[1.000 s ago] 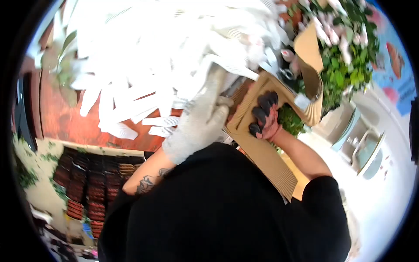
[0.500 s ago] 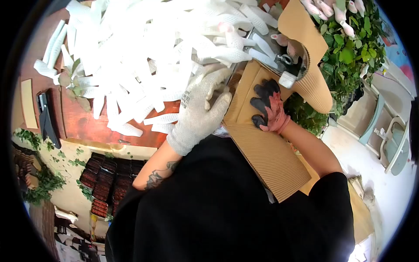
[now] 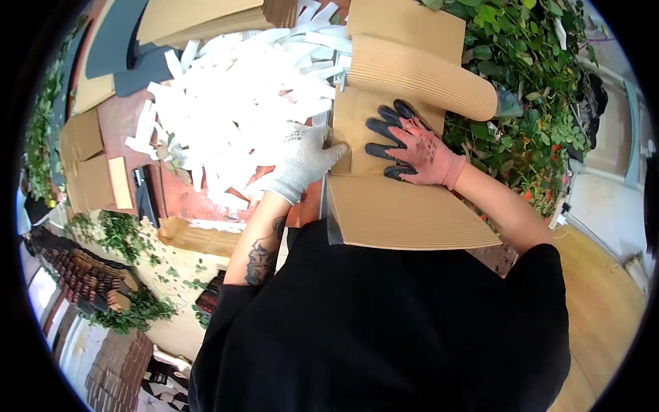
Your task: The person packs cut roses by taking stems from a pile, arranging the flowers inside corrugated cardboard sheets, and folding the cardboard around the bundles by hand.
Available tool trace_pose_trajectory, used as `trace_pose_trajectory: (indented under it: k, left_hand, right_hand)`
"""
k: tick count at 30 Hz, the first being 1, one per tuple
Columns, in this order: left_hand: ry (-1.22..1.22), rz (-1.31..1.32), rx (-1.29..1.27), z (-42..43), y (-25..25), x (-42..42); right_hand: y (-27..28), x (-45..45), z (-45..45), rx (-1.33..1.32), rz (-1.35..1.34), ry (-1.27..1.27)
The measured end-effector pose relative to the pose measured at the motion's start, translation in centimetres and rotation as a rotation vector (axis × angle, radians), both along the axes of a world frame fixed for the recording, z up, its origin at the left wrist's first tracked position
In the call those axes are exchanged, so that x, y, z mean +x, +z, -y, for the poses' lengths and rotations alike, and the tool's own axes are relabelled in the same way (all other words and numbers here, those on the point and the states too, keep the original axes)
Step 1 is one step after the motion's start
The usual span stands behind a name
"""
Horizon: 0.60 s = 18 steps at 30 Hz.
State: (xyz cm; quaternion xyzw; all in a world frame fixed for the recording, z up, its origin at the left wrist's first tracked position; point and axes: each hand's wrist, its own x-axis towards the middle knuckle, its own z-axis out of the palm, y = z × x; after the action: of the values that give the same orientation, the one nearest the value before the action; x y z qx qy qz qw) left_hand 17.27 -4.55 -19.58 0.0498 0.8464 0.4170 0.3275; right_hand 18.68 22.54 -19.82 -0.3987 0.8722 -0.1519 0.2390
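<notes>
A creased corrugated cardboard sheet lies before me, its far part curling up and its near flap reaching my black shirt. My right hand, in a worn pink glove with black fingers, is spread flat on the middle panel. At the narrow left side flap is my left hand, in a grey-white knitted glove. Its thumb rests over the flap's edge; the other fingers curl along the outer side, partly hidden. White foam net sleeves are heaped right beside it.
A black stapler-like tool lies left on the reddish table. Stacked cardboard and dark sheets stand at the back left. Leafy stems crowd the right side. Small cardboard pieces lie far left.
The view has shifted, showing more of the table's back left. The cardboard sheet appears straighter and flatter. My right hand stays spread on it; my left thumb now reaches onto the side flap.
</notes>
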Motion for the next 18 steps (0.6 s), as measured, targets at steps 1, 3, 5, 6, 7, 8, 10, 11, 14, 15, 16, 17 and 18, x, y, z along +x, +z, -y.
trace_pose_trajectory:
  k: [1,3,5,6,7,8,10,11,14,15,16,17,18]
  left_hand:
    - [-0.008,-0.014,-0.021,-0.1,0.1,0.0]
    - [-0.021,-0.098,-0.041,-0.2,0.2,0.3]
    - [-0.01,-0.111,-0.036,-0.4,0.6,0.5]
    - [0.009,-0.12,-0.016,-0.5,0.7,0.5]
    - [0.002,-0.133,-0.024,-0.5,0.7,0.5]
    - [-0.022,-0.16,-0.043,-0.4,0.5,0.5]
    - [-0.042,-0.25,-0.023,-0.1,0.7,0.9]
    - [-0.051,-0.337,0.037,-0.4,1.3,0.8]
    - [-0.074,-0.268,-0.058,0.7,6.3,-0.6]
    - [-0.062,-0.294,-0.022,1.6,7.9,-0.9]
    - [-0.043,-0.314,0.009,2.4,9.2,-1.3]
    - [-0.024,-0.292,0.086,3.1,10.3,-1.7]
    - [-0.004,-0.264,0.158,3.6,11.5,-1.9]
  right_hand:
    - [-0.1,-0.3,0.2,0.022,-0.036,0.038]
    - [0.6,-0.2,0.8,0.03,-0.076,0.069]
    - [2.5,0.0,1.4,0.104,-0.02,0.049]
    - [2.4,0.0,1.4,0.095,-0.028,0.043]
    - [2.3,0.0,1.3,0.107,-0.009,0.042]
    - [2.1,-0.1,1.3,0.121,0.008,0.039]
    - [2.6,0.0,1.9,-0.002,-0.032,0.043]
    - [4.0,-0.6,1.7,-0.093,-0.038,0.046]
    - [5.2,-0.3,1.2,-0.15,-0.28,0.066]
    - [7.1,-0.1,0.9,-0.275,-0.273,0.0]
    - [9.3,-1.1,-0.1,-0.263,-0.299,-0.006]
    - [11.5,-2.5,-1.4,-0.46,-0.405,-0.121]
    - [13.2,-3.7,-2.7,-0.665,-0.503,-0.23]
